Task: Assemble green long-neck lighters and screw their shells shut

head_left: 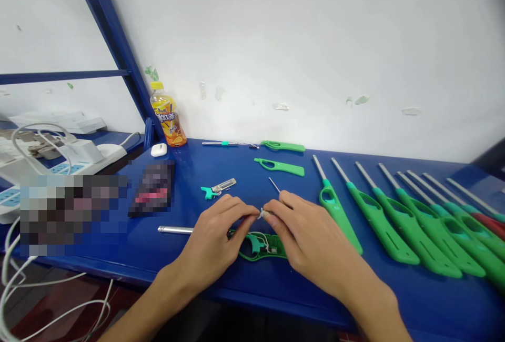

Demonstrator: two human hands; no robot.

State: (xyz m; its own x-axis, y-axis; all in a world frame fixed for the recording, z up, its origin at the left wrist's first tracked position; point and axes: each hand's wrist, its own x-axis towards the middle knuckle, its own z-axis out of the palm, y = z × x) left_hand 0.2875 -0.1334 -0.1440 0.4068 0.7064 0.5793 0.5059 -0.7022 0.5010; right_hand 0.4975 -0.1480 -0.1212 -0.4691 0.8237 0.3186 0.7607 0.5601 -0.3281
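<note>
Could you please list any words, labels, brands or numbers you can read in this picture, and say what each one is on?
No text here can be read with certainty.
Orange drink bottle: its label carries bold print, too blurred and small to read.
Dark packet: pixelated, unreadable.
Power strips: no legible marking.
Green lighters and the open lighter body under the left hand and right hand: no print visible.

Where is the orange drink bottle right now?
In the head view, the orange drink bottle stands upright at the table's far left against the wall, beside the blue frame post, just behind a small white case.
</note>
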